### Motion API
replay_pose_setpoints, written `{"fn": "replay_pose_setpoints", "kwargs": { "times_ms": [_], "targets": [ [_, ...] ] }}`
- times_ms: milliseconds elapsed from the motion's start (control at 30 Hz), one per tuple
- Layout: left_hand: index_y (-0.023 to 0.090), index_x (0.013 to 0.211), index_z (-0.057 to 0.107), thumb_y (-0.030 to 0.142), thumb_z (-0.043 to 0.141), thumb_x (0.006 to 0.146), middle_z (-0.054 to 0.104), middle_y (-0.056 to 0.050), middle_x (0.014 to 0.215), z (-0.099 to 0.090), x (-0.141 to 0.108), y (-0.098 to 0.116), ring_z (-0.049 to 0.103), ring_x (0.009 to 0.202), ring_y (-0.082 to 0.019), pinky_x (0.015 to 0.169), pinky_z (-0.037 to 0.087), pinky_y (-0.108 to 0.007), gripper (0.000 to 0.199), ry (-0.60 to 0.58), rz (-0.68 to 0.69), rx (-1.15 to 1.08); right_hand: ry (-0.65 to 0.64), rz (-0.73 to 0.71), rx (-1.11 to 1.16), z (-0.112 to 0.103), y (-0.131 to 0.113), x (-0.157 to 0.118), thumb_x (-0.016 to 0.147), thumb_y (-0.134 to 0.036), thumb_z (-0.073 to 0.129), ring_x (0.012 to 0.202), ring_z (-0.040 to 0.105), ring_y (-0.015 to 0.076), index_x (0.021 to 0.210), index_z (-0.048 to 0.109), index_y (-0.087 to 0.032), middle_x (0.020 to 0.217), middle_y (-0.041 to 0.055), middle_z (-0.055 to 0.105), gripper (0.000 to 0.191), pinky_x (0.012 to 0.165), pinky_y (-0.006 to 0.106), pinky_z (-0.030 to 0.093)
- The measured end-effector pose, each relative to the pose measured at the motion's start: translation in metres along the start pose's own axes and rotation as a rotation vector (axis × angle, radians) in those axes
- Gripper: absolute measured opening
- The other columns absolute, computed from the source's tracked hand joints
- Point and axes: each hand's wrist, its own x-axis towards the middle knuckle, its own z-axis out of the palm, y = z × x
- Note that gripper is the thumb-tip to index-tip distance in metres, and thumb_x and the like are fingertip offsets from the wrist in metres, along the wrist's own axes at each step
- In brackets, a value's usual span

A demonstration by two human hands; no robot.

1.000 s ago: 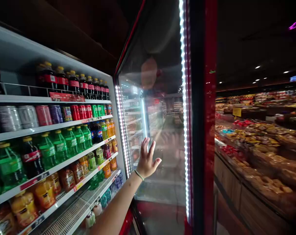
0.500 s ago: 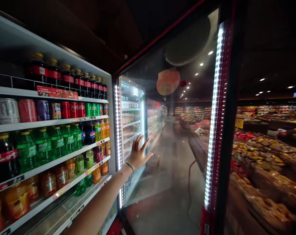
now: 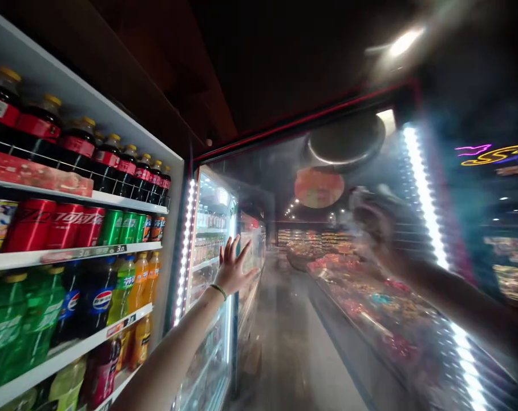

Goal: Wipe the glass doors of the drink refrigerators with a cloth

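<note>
My left hand [image 3: 233,271] is open, its fingers spread against the glass door [image 3: 280,337] near the hinge side. A thin band circles that wrist. On the right, my right hand [image 3: 381,242] is raised at the upper part of the same door, smeared by motion. Its fingers are closed round a pale, greyish cloth [image 3: 370,197], which lies at the glass; the exact contact is blurred. A bright LED strip [image 3: 425,194] runs down the door's outer edge, partly hidden behind my right forearm.
To the left, the open cooler's shelves [image 3: 130,248] hold cola bottles [image 3: 107,162], red cans [image 3: 62,222], green bottles [image 3: 40,308] and orange drinks [image 3: 141,279]. Through the glass show an aisle floor [image 3: 284,308] and a long produce display [image 3: 353,285]. A round sticker [image 3: 319,187] is on the door.
My right hand has come into view from the right with the cloth, up at the glass. The view has shifted closer and tilted upward. My left hand stays spread on the door.
</note>
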Motion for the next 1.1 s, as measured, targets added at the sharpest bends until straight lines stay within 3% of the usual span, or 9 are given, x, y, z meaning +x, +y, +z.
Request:
{"fn": "replay_pose_setpoints", "kwargs": {
  "times_ms": [133, 233, 333, 500, 600, 700, 867, 1000, 1100],
  "targets": [
    [0.037, 0.163, 0.025, 0.063, 0.073, 0.083, 0.010, -0.017, 0.173, 0.007, 0.065, -0.067, 0.004, 0.159, -0.046, 0.118, 0.012, -0.079, 0.097, -0.019, -0.002, -0.036, -0.214, -0.275, -0.054, 0.118, -0.059, 0.072, 0.102, -0.017, 0.041, 0.151, 0.042, 0.0270, 0.143, 0.059, -0.018, 0.152, 0.0107, 0.057, 0.044, 0.130, 0.049, 0.029],
    [0.040, 0.162, 0.025, 0.067, 0.078, 0.076, 0.007, -0.015, 0.174, 0.025, 0.096, -0.107, 0.002, 0.159, -0.048, 0.117, 0.008, -0.080, 0.104, -0.033, 0.017, -0.050, -0.280, -0.146, -0.116, 0.205, -0.077, 0.105, 0.097, -0.009, 0.040, 0.151, 0.040, 0.0296, 0.143, 0.057, -0.010, 0.154, 0.0159, 0.054, 0.049, 0.127, 0.052, 0.034],
    [0.041, 0.162, 0.024, 0.071, 0.077, 0.074, 0.007, -0.014, 0.174, 0.048, 0.107, -0.133, 0.001, 0.158, -0.049, 0.115, 0.006, -0.082, 0.107, -0.053, 0.038, -0.098, -0.249, -0.036, -0.167, 0.264, -0.072, 0.119, 0.097, -0.008, 0.039, 0.154, 0.035, 0.0309, 0.149, 0.050, -0.004, 0.160, 0.0203, 0.044, 0.054, 0.127, 0.054, 0.032],
    [0.042, 0.163, 0.017, 0.080, 0.062, 0.079, 0.003, -0.014, 0.175, 0.080, 0.106, -0.145, -0.002, 0.158, -0.050, 0.111, 0.003, -0.087, 0.103, 0.064, 0.127, -0.179, -0.169, -0.020, -0.178, 0.315, -0.069, 0.167, 0.099, -0.013, 0.037, 0.157, 0.026, 0.0317, 0.155, 0.042, -0.004, 0.165, 0.0189, 0.036, 0.058, 0.129, 0.057, 0.025],
    [0.042, 0.163, 0.020, 0.081, 0.065, 0.077, 0.008, -0.014, 0.174, 0.090, 0.106, -0.144, 0.003, 0.157, -0.052, 0.111, 0.005, -0.088, 0.105, 0.161, 0.157, -0.194, -0.172, 0.022, -0.176, 0.347, -0.094, 0.195, 0.099, -0.012, 0.036, 0.158, 0.026, 0.0312, 0.155, 0.042, -0.002, 0.165, 0.0193, 0.036, 0.057, 0.130, 0.054, 0.024],
    [0.042, 0.161, 0.028, 0.077, 0.067, 0.078, 0.024, -0.013, 0.171, 0.092, 0.108, -0.155, 0.019, 0.156, -0.048, 0.117, 0.015, -0.081, 0.098, 0.235, 0.193, -0.183, -0.283, -0.083, -0.155, 0.377, -0.127, 0.193, 0.100, -0.012, 0.035, 0.158, 0.026, 0.0279, 0.155, 0.043, -0.002, 0.165, 0.0176, 0.036, 0.056, 0.131, 0.047, 0.024],
    [0.033, 0.159, 0.037, 0.064, 0.054, 0.096, 0.041, -0.012, 0.163, 0.078, 0.133, -0.218, 0.039, 0.151, -0.034, 0.125, 0.025, -0.062, 0.073, 0.366, 0.156, -0.114, -0.384, -0.313, -0.087, 0.390, -0.124, 0.177, 0.100, -0.014, 0.039, 0.156, 0.032, 0.0234, 0.157, 0.042, -0.012, 0.166, 0.0110, 0.038, 0.057, 0.130, 0.043, 0.028],
    [0.029, 0.159, 0.038, 0.063, 0.051, 0.097, 0.031, -0.013, 0.169, 0.073, 0.163, -0.270, 0.028, 0.156, -0.038, 0.124, 0.023, -0.066, 0.072, 0.442, 0.034, -0.053, -0.221, -0.161, -0.125, 0.409, -0.106, 0.223, 0.099, -0.012, 0.038, 0.155, 0.032, 0.0305, 0.154, 0.042, -0.003, 0.163, 0.0197, 0.040, 0.056, 0.127, 0.049, 0.031],
    [0.030, 0.160, 0.035, 0.061, 0.047, 0.100, 0.028, -0.012, 0.170, 0.081, 0.175, -0.290, 0.027, 0.157, -0.037, 0.123, 0.025, -0.068, 0.069, 0.437, 0.030, -0.043, -0.176, -0.113, -0.121, 0.447, -0.134, 0.260, 0.099, -0.009, 0.036, 0.156, 0.031, 0.0308, 0.153, 0.041, -0.001, 0.162, 0.0217, 0.041, 0.055, 0.127, 0.048, 0.030]
  ]
}}
